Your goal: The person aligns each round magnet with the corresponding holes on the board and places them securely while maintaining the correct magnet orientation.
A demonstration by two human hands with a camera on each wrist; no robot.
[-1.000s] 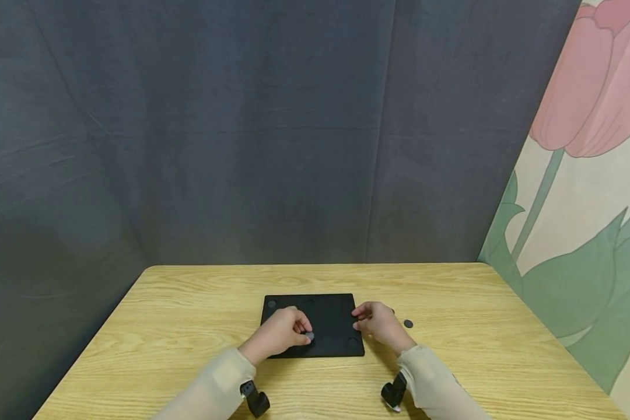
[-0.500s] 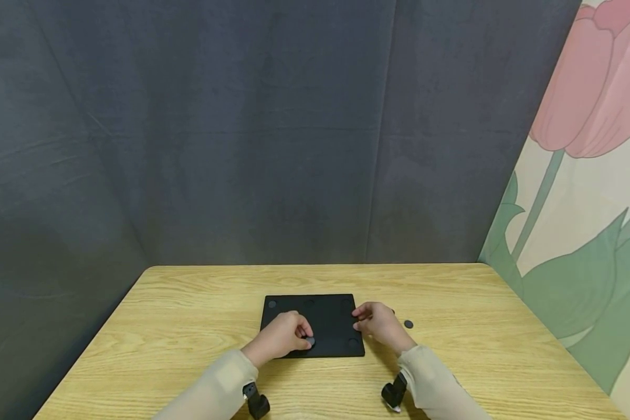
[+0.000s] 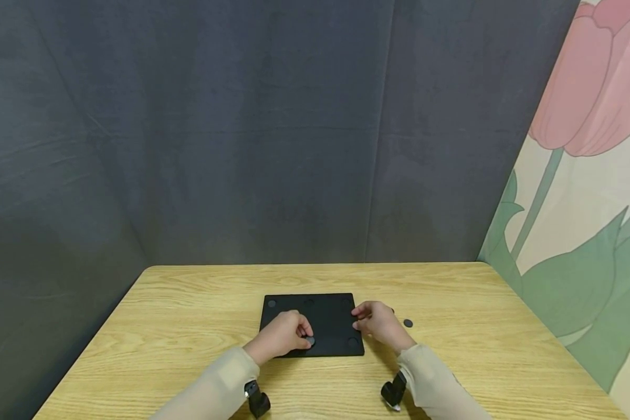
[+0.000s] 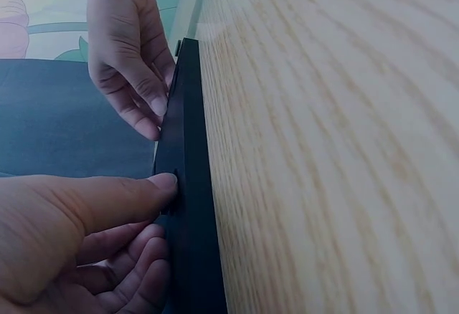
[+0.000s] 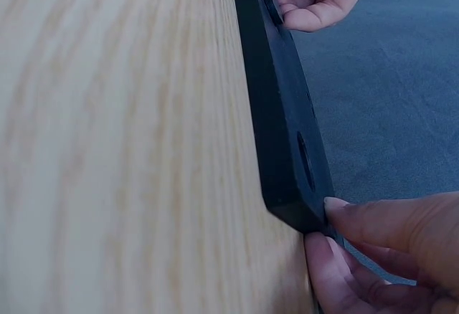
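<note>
A flat black board (image 3: 331,326) with round recesses lies on the table. My left hand (image 3: 282,333) pinches a small grey disc (image 3: 311,340) between thumb and fingers, low over the board's front middle. In the right wrist view that disc (image 5: 272,7) is tilted on edge against the board's face. With thumb and fingertips, my right hand (image 3: 380,322) grips the board's right edge. Another grey disc (image 3: 272,304) sits in the back left recess. The front right recess (image 5: 305,160) has no disc in it. Part of the board's left side is hidden under my left hand.
On the wooden table (image 3: 189,315), a loose dark disc (image 3: 408,323) lies right of my right hand. A second dark piece (image 3: 392,311) peeks out behind that hand. A dark curtain (image 3: 262,146) hangs behind the table's back edge.
My left hand has shifted slightly toward me and right with the disc, then stayed nearly still. The right hand and the board have kept their places.
</note>
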